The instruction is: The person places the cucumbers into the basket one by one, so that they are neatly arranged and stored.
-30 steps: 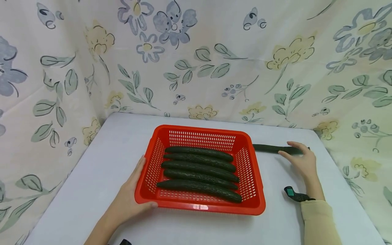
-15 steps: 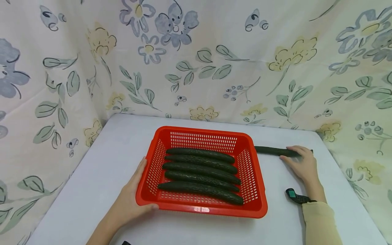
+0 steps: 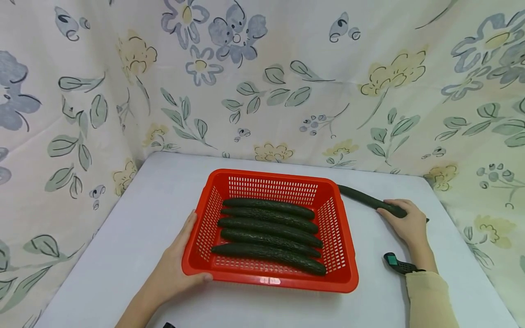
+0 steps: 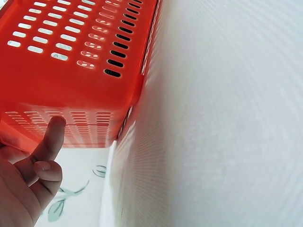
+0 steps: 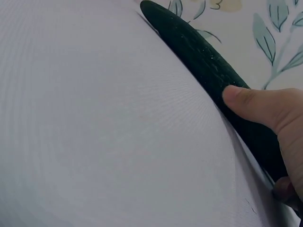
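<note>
On the table stands a red plastic basket (image 3: 268,280) with slotted walls. Several dark green cucumbers (image 3: 268,224) lie side by side in it. My left hand (image 3: 174,269) holds the basket's near left corner, thumb on the front rim and fingers along the outer left wall. In the left wrist view, fingertips (image 4: 57,122) touch the slotted wall. Right of the basket, my right hand (image 3: 406,223) grips another cucumber (image 3: 362,197) near its right end, thumb on one side. The right wrist view shows this cucumber (image 5: 196,49) slanting close above the white surface; the other fingers are mostly hidden.
The white tabletop (image 3: 123,237) extends around the basket. A floral curtain (image 3: 262,105) hangs behind the table and along its sides. A black band with a small device (image 3: 395,263) is on the right wrist.
My right hand has closed around the cucumber outside the basket and turned it, its left end swinging away from me. The left hand stays at the basket.
</note>
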Demonstrator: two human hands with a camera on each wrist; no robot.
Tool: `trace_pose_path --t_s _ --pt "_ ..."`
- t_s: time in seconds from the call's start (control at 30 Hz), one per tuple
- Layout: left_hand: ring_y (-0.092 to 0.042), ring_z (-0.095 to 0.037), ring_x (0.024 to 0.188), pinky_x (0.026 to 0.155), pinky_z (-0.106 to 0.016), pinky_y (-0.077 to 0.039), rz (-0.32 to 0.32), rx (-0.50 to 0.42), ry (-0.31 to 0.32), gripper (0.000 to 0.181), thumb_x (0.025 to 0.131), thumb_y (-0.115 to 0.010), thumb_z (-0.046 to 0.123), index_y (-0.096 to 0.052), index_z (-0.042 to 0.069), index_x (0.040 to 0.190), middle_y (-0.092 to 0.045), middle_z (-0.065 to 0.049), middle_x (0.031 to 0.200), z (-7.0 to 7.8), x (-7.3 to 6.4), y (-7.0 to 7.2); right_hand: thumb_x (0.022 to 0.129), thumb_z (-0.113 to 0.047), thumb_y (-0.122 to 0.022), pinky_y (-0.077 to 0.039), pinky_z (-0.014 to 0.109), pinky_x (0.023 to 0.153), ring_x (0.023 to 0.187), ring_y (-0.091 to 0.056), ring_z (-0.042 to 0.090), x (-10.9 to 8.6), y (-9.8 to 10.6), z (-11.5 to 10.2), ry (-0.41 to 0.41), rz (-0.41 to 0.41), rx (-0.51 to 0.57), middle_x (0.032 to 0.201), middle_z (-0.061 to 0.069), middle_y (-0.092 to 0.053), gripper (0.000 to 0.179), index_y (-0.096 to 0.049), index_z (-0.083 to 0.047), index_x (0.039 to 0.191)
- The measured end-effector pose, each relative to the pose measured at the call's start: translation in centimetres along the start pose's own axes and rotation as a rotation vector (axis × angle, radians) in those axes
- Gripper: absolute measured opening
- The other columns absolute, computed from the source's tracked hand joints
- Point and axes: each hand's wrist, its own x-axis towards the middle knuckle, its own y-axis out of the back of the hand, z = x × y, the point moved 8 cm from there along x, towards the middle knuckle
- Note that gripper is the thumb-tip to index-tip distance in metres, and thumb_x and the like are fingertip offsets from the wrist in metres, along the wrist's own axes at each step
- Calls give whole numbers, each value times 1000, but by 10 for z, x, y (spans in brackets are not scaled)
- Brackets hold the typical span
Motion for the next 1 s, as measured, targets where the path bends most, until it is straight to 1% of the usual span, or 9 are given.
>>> trace_pose_path --t_s 0.1,0.23,0.37,0.6,0.83,1.0 --pt "-52 -34 137 83 -25 -60 -3 -3 0 136 70 -98 28 -9 33 172 -20 -4 177 0 0 0 95 -34 -82 -37 72 110 134 -52 51 -1 1 0 -6 17 7 137 25 -64 44 -74 -4 127" --pt "-51 -34 138 84 -25 -60 -4 -4 0 136 70 -98 29 -9 33 172 -19 -2 177 0 0 1 96 -35 -81 -37 72 111 134 -52 52 -2 1 -1 -16 14 4 138 26 -64 46 -74 -3 128" --pt "-51 -35 138 84 -25 -60 -3 3 3 135 70 -97 29 -9 32 172 -21 -5 177 1 1 1 96 -34 -81 -38 71 111 134 -53 52 -2 2 -3 -15 20 1 137 27 -65 45 -74 -3 127" --pt "-51 -36 140 85 -26 -60 4 39 22 134 71 -97 33 -9 30 172 -25 -10 175 1 -2 1 95 -33 -82 -40 70 108 130 -56 52 -1 3 -11 27 43 -16 132 28 -68 42 -75 -1 122" --pt "-52 -36 139 85 -25 -59 8 41 4 136 69 -98 32 -9 32 172 -25 -10 175 3 -2 0 94 -31 -82 -40 70 109 130 -56 52 -3 5 -11 15 53 -24 132 28 -68 41 -75 -1 122" --pt "-54 -37 137 84 -25 -59 10 43 10 135 70 -98 33 -9 32 172 -26 -10 175 4 -1 1 94 -32 -83 -39 70 110 131 -56 52 -5 6 -12 -5 63 -13 134 28 -67 43 -76 -1 123"
